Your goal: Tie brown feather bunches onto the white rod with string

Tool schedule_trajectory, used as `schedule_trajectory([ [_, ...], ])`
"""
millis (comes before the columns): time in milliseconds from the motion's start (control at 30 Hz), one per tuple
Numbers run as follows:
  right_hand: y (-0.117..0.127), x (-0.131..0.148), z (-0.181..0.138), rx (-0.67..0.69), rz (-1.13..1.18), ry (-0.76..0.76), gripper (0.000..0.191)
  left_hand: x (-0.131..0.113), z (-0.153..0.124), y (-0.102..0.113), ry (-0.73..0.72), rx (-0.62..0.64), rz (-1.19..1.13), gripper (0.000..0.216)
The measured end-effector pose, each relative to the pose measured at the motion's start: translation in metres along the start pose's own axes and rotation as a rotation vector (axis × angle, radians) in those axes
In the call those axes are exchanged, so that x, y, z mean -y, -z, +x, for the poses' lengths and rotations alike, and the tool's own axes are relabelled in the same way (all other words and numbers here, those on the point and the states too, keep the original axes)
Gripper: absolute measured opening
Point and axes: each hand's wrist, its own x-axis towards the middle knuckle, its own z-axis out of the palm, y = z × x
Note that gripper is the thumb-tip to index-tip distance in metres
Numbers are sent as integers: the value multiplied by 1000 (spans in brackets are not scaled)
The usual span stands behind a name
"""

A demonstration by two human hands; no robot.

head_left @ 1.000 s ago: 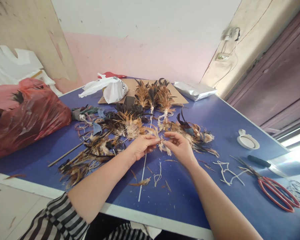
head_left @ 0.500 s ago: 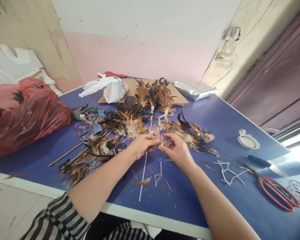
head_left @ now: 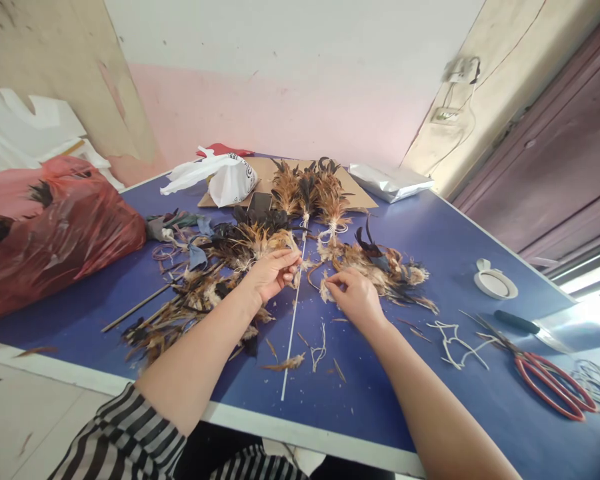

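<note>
My left hand (head_left: pixel 270 275) has its fingers curled at the edge of the big brown feather pile (head_left: pixel 220 273), pinching at pale fluffy feathers there. Pinched between the fingers of my right hand (head_left: pixel 353 297) is a small tuft of pale feathers (head_left: pixel 326 291), held just above the blue table (head_left: pixel 430 227). A second feather heap (head_left: pixel 380 263) lies right behind that hand. A thin white stick (head_left: pixel 293 320) runs between my hands toward the table's near edge. Bits of white string (head_left: pixel 317 347) and loose feathers lie below them.
Red-handled scissors (head_left: pixel 545 377) and a green-handled tool (head_left: pixel 517 321) lie at the right, with a white lid (head_left: pixel 495 283) behind. A red plastic bag (head_left: pixel 55 227) sits at the left. Tied feather bundles (head_left: pixel 310 193) rest on cardboard beside a white bag (head_left: pixel 225 179) and a silver packet (head_left: pixel 390 180).
My hands have parted: the left one went up and left into the feather pile, while the right stayed put with the small tuft.
</note>
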Motion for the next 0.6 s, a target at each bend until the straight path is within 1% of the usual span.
schedule_trajectory([
  [133, -13, 18, 5, 56, -309, 119, 19, 13, 3, -1, 12, -11, 85, 20],
  [200, -19, 22, 7, 95, -441, 144, 20, 17, 4, -1, 9, -23, 119, 21],
  [267, -22, 20, 8, 128, -495, 135, 20, 21, 5, -1, 8, -39, 145, 22],
  [300, -23, 18, 9, 129, -485, 120, 21, 22, 5, -1, 12, -47, 154, 23],
  [367, -23, 11, 10, 93, -372, 60, 21, 24, 5, -1, 26, -63, 166, 24],
  [400, -22, 6, 10, 62, -260, 6, 20, 25, 5, -1, 34, -76, 172, 25],
  [467, -19, -6, 11, 4, 54, -144, 18, 29, 4, -3, 58, -100, 185, 26],
  [533, -15, -16, 12, -43, 368, -281, 22, 33, 3, -5, 93, -112, 203, 27],
  [567, -13, -19, 13, -61, 475, -321, 24, 35, 3, -6, 112, -113, 211, 27],
  [600, -12, -22, 13, -72, 532, -337, 25, 36, 3, -7, 127, -110, 216, 27],
])
